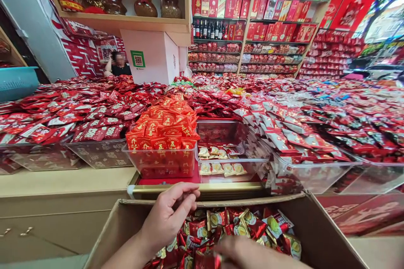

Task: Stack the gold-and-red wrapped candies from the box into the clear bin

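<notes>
My left hand [170, 210] hovers over the near left part of an open cardboard box [334, 235]. Its fingers are loosely curled, the thumb stands apart from them, and I see nothing held. Inside the box lie many small wrapped candies [241, 229] in red and gold. My right hand [235, 248] is down among these candies, smeared by motion, its fingertips hidden or blurred. Just beyond the box stands a clear plastic bin [233, 164] with a low layer of gold-and-cream wrapped sweets [217, 152] at its front.
Left of that bin, another clear bin [160, 164] is heaped with orange-red packets [167, 124]. More bins piled with red and white packets [290, 126] flank them. A blue basket [17, 82] is at far left. A person [119, 67] is behind the counter, before shelves of boxes and bottles.
</notes>
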A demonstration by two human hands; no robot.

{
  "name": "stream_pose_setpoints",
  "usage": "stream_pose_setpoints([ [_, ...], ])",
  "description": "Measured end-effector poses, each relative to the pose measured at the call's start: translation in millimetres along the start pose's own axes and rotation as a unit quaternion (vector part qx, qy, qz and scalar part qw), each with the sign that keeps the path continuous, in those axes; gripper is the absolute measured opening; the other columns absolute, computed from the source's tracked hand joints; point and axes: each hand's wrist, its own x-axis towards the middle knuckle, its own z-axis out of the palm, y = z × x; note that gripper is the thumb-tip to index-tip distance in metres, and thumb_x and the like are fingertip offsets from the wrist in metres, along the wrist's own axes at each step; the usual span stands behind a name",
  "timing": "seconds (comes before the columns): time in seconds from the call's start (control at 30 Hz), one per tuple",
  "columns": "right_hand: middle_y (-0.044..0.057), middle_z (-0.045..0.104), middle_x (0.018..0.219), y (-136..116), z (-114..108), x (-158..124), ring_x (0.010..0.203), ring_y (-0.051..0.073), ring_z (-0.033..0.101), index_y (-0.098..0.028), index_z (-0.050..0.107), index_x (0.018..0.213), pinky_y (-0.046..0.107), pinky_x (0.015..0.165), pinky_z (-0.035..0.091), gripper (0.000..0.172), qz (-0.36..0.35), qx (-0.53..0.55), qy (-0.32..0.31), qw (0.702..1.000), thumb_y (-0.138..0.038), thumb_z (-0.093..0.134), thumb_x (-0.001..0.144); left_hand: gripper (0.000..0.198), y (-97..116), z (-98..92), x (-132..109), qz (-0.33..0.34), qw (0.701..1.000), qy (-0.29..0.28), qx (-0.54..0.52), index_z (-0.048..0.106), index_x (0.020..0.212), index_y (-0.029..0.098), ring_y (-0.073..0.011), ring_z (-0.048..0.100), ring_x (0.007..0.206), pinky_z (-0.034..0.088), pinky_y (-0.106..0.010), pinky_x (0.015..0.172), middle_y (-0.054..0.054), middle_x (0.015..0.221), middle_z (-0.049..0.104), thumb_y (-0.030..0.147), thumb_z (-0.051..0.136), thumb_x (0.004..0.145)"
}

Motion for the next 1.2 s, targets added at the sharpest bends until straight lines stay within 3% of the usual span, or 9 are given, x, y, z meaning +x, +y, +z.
stream_pose_setpoints([
  [0.2,0.004,0.059,0.076,-25.6,-20.2,-1.8,0.068,0.015,0.059,-0.015,0.050,0.092,0.025,0.060,0.043,0.035,0.014,0.270,0.062,0.961,-0.047,0.040,0.082,0.030,19.2,7.9,-1.6,-0.028,0.996,-0.074,0.044,0.058,0.108,0.023,-0.0192,0.056,0.097,0.043,-0.031,0.087,-0.004,0.107,0.063,0.033,0.049,0.081],
  [0.33,0.001,0.057,0.066,-28.8,-13.8,1.5,0.064,0.015,0.059,-0.016,0.046,0.087,0.025,0.057,0.041,0.036,0.029,0.333,0.058,0.941,-0.051,0.042,0.080,0.029,23.3,15.2,-2.2,-0.074,0.995,-0.055,0.042,0.062,0.101,0.021,-0.0193,0.059,0.090,0.045,-0.031,0.083,-0.003,0.099,0.066,0.032,0.058,0.075],
  [0.5,0.001,0.057,0.069,-22.3,-7.9,2.4,0.065,0.013,0.056,-0.015,0.049,0.082,0.024,0.058,0.040,0.035,0.021,0.308,0.071,0.948,-0.049,0.040,0.081,0.018,16.5,20.4,-2.6,-0.113,0.993,-0.001,-0.032,0.064,0.089,0.016,-0.0153,0.062,0.070,0.050,-0.023,0.064,-0.002,0.078,0.069,0.026,0.057,0.076],
  [0.67,-0.001,0.051,0.065,-14.7,-7.4,1.9,0.058,0.009,0.045,-0.014,0.054,0.078,0.020,0.054,0.037,0.030,0.023,0.219,0.171,0.960,-0.044,0.049,0.078,0.012,16.2,21.6,-3.1,-0.078,0.997,0.007,-0.017,0.064,0.084,0.018,-0.0126,0.060,0.065,0.048,-0.019,0.060,0.000,0.073,0.067,0.023,0.057,0.075],
  [0.83,-0.001,0.049,0.061,-18.3,-8.6,1.2,0.055,0.009,0.041,-0.014,0.055,0.075,0.020,0.052,0.035,0.024,0.022,0.153,0.170,0.973,-0.036,0.046,0.080,0.010,18.4,20.2,-6.0,-0.065,0.997,-0.013,-0.027,0.063,0.083,0.019,-0.0118,0.059,0.065,0.048,-0.018,0.060,0.001,0.071,0.066,0.022,0.057,0.076],
  [0.9,0.000,0.051,0.063,-27.4,-13.9,-1.3,0.057,0.009,0.042,-0.015,0.056,0.076,0.020,0.053,0.035,0.023,0.008,0.099,0.178,0.979,-0.034,0.045,0.081,0.011,19.2,16.2,-6.7,-0.056,0.998,0.003,-0.031,0.062,0.086,0.019,-0.0112,0.059,0.064,0.047,-0.017,0.059,0.002,0.070,0.065,0.022,0.057,0.076],
  [1.0,-0.001,0.054,0.065,-49.3,-37.7,-4.9,0.058,0.010,0.044,-0.018,0.054,0.089,0.021,0.055,0.036,0.018,-0.033,0.021,0.229,0.973,-0.031,0.046,0.081,0.017,17.2,4.2,-4.6,-0.041,0.997,0.054,-0.040,0.058,0.094,0.022,-0.0117,0.060,0.071,0.048,-0.018,0.064,0.002,0.079,0.066,0.025,0.054,0.078],
  [1.1,-0.001,0.054,0.064,-73.1,-82.0,1.0,0.058,0.011,0.048,-0.019,0.046,0.097,0.021,0.053,0.036,0.021,-0.055,-0.020,0.324,0.944,-0.031,0.046,0.081,0.020,9.9,-10.8,1.7,-0.062,0.994,0.084,-0.038,0.055,0.099,0.021,-0.0133,0.061,0.078,0.048,-0.022,0.072,0.000,0.084,0.065,0.028,0.051,0.081],
  [1.2,-0.001,0.056,0.065,-85.6,-131.9,26.4,0.056,0.010,0.049,-0.018,0.049,0.091,0.020,0.050,0.035,0.014,0.035,-0.156,0.377,0.912,-0.021,0.047,0.078,0.020,1.3,-20.4,8.3,-0.093,0.993,0.075,0.000,0.055,0.097,0.019,-0.0140,0.060,0.074,0.048,-0.023,0.069,0.000,0.079,0.065,0.029,0.050,0.080],
])
